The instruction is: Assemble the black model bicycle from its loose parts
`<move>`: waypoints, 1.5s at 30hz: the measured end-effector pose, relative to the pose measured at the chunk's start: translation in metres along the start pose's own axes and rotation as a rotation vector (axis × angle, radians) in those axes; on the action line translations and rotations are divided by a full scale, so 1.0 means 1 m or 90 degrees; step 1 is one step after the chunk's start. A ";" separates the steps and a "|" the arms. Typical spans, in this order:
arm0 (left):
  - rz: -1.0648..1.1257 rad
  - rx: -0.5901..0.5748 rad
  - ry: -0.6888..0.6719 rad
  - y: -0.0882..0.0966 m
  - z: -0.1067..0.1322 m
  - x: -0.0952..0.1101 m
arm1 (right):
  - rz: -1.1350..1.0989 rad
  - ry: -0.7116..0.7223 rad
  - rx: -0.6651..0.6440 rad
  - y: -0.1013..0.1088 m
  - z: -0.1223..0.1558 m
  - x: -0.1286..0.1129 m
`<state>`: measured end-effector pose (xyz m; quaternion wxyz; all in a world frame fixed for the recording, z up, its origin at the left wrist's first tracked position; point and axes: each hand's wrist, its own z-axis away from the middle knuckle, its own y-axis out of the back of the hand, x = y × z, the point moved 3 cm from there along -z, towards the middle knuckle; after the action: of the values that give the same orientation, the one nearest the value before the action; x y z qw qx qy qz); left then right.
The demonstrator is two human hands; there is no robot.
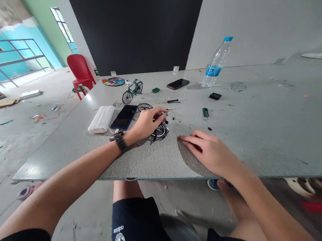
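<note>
My left hand (150, 122), a dark watch (119, 140) on its wrist, is closed over a small black model bicycle (160, 131) lying on the table. Thumb and fingers meet near its silver handlebar (169, 114), and the hand covers the middle of the frame. One of its spoked wheels (145, 106) shows beyond the knuckles. To the right, my right hand (207, 148) rests low over the table, thumb and fingertips pressed together; anything between them is too small to make out. A green model bicycle (132, 90) stands upright farther back.
Small screwdrivers (176, 100) lie beyond my left hand. Around are a dark blue phone (124, 117), a white power bank (101, 119), another phone (178, 83), a green part (205, 112), a black piece (215, 96) and a water bottle (215, 65). The table edge (165, 178) runs close in front.
</note>
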<state>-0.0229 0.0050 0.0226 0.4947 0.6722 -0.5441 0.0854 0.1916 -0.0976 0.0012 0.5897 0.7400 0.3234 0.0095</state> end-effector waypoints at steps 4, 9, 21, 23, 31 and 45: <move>-0.006 -0.001 -0.011 -0.001 0.000 -0.001 | -0.025 -0.012 0.023 0.001 0.001 0.000; 0.004 0.001 -0.016 -0.002 0.000 -0.002 | -0.024 -0.026 0.105 0.008 0.003 -0.003; -0.028 -0.005 -0.020 -0.001 0.001 0.000 | 0.059 -0.013 0.055 0.002 0.002 -0.005; -0.027 -0.004 -0.021 -0.002 0.001 0.000 | 0.069 -0.011 0.056 0.003 0.001 -0.006; -0.030 -0.003 -0.028 -0.002 0.001 0.000 | 0.073 -0.010 0.050 0.000 0.003 -0.003; -0.063 -0.003 -0.041 -0.002 0.001 -0.001 | 0.090 0.013 0.058 -0.001 0.004 -0.001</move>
<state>-0.0224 0.0044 0.0206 0.4818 0.6996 -0.5262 0.0381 0.1914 -0.1015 -0.0005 0.5499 0.7870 0.2762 0.0442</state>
